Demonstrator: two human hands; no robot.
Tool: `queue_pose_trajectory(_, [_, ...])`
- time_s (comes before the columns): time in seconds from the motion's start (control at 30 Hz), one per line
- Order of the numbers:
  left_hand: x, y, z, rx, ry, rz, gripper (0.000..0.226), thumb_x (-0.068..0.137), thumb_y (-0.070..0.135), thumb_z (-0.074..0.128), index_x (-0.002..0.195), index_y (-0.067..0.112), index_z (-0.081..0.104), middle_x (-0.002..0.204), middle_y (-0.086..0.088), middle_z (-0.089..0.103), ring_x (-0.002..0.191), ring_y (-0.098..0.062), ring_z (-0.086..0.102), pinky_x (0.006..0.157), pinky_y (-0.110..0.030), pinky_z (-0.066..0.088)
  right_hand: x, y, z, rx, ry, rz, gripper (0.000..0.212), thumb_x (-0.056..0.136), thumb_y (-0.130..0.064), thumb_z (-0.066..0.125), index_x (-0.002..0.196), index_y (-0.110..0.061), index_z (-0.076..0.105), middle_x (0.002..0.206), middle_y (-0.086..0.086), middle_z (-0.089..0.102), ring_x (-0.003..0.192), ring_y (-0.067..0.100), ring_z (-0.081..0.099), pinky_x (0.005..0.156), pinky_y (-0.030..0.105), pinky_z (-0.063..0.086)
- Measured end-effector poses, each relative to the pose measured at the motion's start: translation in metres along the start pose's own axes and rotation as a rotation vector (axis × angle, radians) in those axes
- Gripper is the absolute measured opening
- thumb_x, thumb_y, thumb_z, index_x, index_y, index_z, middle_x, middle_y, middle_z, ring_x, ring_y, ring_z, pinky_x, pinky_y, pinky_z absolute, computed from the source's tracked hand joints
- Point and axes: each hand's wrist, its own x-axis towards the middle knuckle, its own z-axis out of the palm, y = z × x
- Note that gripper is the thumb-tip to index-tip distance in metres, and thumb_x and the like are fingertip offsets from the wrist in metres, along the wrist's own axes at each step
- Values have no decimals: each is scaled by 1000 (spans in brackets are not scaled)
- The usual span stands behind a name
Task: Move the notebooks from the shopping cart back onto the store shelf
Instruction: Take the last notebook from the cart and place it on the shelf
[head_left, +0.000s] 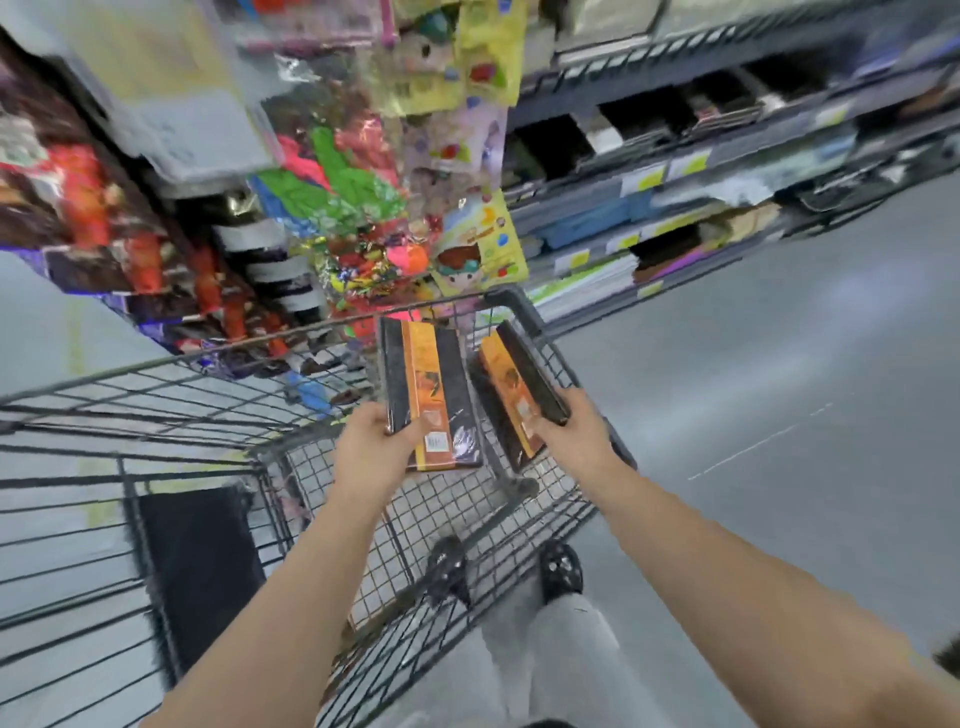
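Left hand (371, 447) outstretched, gripping black-and-orange notebook (431, 379), right hand (571, 436) gripping second notebook (519, 384), both over shopping cart (156, 364), store shelf (675, 171) motion-blurred

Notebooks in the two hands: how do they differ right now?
The left notebook is held by the left hand; the right notebook by the right hand. The left notebook shows its whole cover; the right notebook is turned, showing a narrower face. The left notebook is over the shopping cart basket; the right notebook by its right rim. Both are black with an orange band, gripped at the near end.
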Motion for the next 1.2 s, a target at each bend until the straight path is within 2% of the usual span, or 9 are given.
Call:
queue_pose_trajectory(0.13, [-7, 37, 33, 8, -20, 70, 43, 80, 39, 73, 73, 13, 40, 65, 4, 40, 61, -17, 40, 51, -29, 26, -11, -4, -55, 107, 89, -31, 22, 82, -28, 73, 87, -13, 58, 75, -2, 58, 69, 14, 55, 65, 29, 43])
queue_pose_trajectory(0.3, [-26, 88, 104, -31, -86, 196, 41, 76, 39, 78, 73, 15, 44, 69, 2, 47, 63, -16, 42, 55, -30, 31, -20, 16, -144, 285, 225, -22, 25, 82, -17, 73, 77, -22, 48, 77, -4, 56, 72, 15, 54, 70, 29, 43])
queue_pose_trajectory(0.47, [-58, 130, 207, -51, -185, 231, 41, 68, 42, 80, 83, 6, 67, 81, -15, 73, 65, -18, 59, 66, -33, 45, -23, 67, -245, 395, 342, 21, 27, 79, -16, 75, 76, -23, 50, 76, -7, 59, 77, 18, 56, 77, 33, 44])
queue_pose_trajectory(0.53, [-70, 139, 249, -39, -207, 249, 42, 61, 49, 77, 84, 14, 71, 81, -10, 75, 69, -18, 65, 72, -34, 50, -23, 88, -285, 408, 370, 16, 28, 79, -14, 75, 77, -24, 49, 78, -7, 59, 79, 17, 57, 80, 34, 46])
queue_pose_trajectory(0.67, [-97, 163, 315, -68, -246, 264, 21, 71, 33, 82, 83, 21, 71, 82, -3, 75, 67, -11, 66, 68, -25, 51, -19, 122, -351, 423, 410, 7, 29, 82, -11, 72, 77, -24, 46, 77, -4, 56, 67, 8, 53, 64, 21, 43])
queue_pose_trajectory(0.83, [-93, 186, 364, -90, -308, 199, 45, 58, 46, 82, 91, 18, 71, 83, -1, 76, 78, -23, 73, 82, -49, 56, 8, 147, -399, 482, 420, 46, 28, 83, -13, 71, 80, -25, 46, 76, -5, 55, 66, 9, 51, 59, 21, 39])
queue_pose_trajectory(1.03, [-58, 229, 422, -96, -295, 171, 66, 45, 60, 77, 93, 16, 67, 83, -1, 76, 79, -25, 73, 81, -52, 57, 63, 151, -444, 460, 384, 82, 24, 84, -18, 69, 88, -21, 46, 84, -1, 58, 74, 13, 56, 67, 27, 47])
queue_pose_trajectory(1.1, [-43, 248, 445, -81, -294, 158, 61, 50, 55, 79, 93, 13, 67, 83, -2, 76, 79, -26, 73, 79, -50, 57, 87, 152, -461, 451, 377, 93, 23, 85, -18, 69, 91, -19, 46, 84, -2, 58, 75, 13, 57, 66, 26, 47])
queue_pose_trajectory(1.2, [-24, 281, 477, -79, -295, 185, 35, 71, 37, 80, 92, 11, 69, 85, -1, 75, 72, -15, 71, 63, -31, 51, 125, 146, -490, 437, 378, 108, 23, 85, -18, 68, 87, -21, 45, 84, -2, 56, 75, 15, 55, 64, 25, 44])
